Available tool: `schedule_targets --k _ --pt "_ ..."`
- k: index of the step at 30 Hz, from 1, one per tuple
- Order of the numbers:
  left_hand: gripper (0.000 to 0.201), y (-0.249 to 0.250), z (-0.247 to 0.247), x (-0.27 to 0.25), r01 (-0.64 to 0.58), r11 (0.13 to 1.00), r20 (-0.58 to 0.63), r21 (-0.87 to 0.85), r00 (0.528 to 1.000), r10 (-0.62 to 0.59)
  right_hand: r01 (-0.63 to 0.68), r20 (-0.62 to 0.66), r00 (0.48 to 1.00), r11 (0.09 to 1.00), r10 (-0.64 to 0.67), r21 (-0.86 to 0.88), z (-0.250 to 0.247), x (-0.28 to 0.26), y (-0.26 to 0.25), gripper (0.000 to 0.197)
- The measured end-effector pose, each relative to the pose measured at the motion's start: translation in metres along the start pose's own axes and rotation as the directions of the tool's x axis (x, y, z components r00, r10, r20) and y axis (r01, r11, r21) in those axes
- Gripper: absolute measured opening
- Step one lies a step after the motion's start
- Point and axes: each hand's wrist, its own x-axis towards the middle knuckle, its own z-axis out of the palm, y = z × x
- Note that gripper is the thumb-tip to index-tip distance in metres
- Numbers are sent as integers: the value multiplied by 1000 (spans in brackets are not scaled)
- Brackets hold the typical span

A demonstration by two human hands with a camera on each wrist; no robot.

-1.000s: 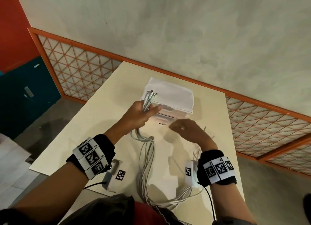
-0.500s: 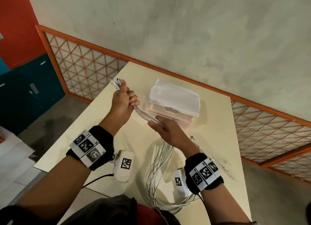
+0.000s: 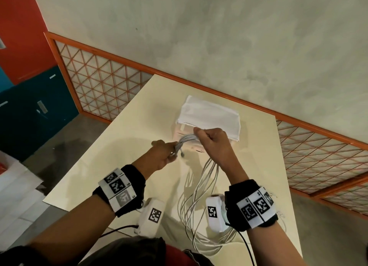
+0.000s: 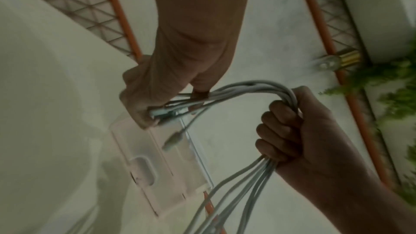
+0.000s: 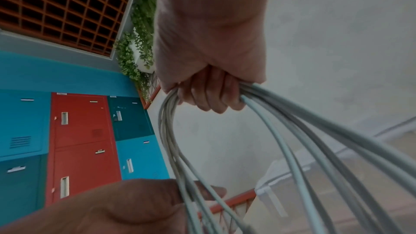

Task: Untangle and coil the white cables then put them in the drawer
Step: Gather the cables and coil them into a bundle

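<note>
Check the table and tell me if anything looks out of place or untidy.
One plug end dangles loose below the left hand, apart from the bunched connectors it grips. The white cables trail from the right hand in uncoiled loops over the table. The drawer unit looks undisturbed.

The light is dim and soft, with no glare anywhere. My arms throw loose, faint shadows onto the table [image 3: 123, 146] in the head view, and straight lines bow toward the edges of that wide picture. Both wrist views are murky and greenish-grey. The white cables [image 5: 303, 149] close to the right wrist camera smear into blur, and the plants [image 4: 394, 95] at the right of the left wrist view are streaked.
</note>
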Motion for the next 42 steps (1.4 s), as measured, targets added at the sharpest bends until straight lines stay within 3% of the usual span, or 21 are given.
schedule_targets --k 1,3,5,7,13,17,18,20,22,25,28,30,33,38,42 --pt "19 0 1 2 -97 988 -3 117 995 98 -14 -2 1000 1000 14 -12 -4 2 -1 55" --pt "13 8 5 -4 -353 894 88 275 935 343 -55 17 998 998 56 -30 -11 5 -2 55" --pt "32 13 10 -9 -449 798 167 402 893 418 -98 37 994 994 99 -46 -17 8 -3 50" --pt "48 17 16 -17 -472 681 203 560 875 439 -120 50 991 992 121 -27 -21 9 -4 46" --pt "78 18 21 -30 -486 572 327 661 872 363 -147 55 988 989 145 32 -31 11 -10 41" --pt "75 16 16 -24 -522 384 383 762 841 383 -191 33 981 981 191 19 -31 9 -4 40" --pt "73 17 15 -22 -534 413 392 738 837 382 -205 33 978 978 204 34 -31 8 -1 40" --pt "69 19 14 -25 -531 590 393 609 847 357 -225 34 974 971 223 84 -31 7 2 38" --pt "63 20 13 -28 -483 714 397 507 866 304 -238 23 971 967 236 96 -33 8 5 39" --pt "56 23 13 -37 -462 768 465 443 851 244 -271 -5 962 955 274 122 -41 11 11 42" --pt "48 32 13 -41 -479 834 513 273 806 295 -291 22 956 931 294 219 -46 10 20 48" --pt "44 42 13 -38 -512 848 491 134 778 392 -272 78 962 923 261 272 -41 4 27 54" --pt "41 60 7 -32 -534 845 378 18 786 489 -213 123 975 926 183 312 -22 -10 38 53" --pt "34 44 6 -19 -627 775 360 77 742 565 -216 116 976 888 184 405 1 -14 22 45" --pt "23 28 17 -14 -702 704 278 104 701 657 -222 139 973 899 182 377 13 -9 5 47"
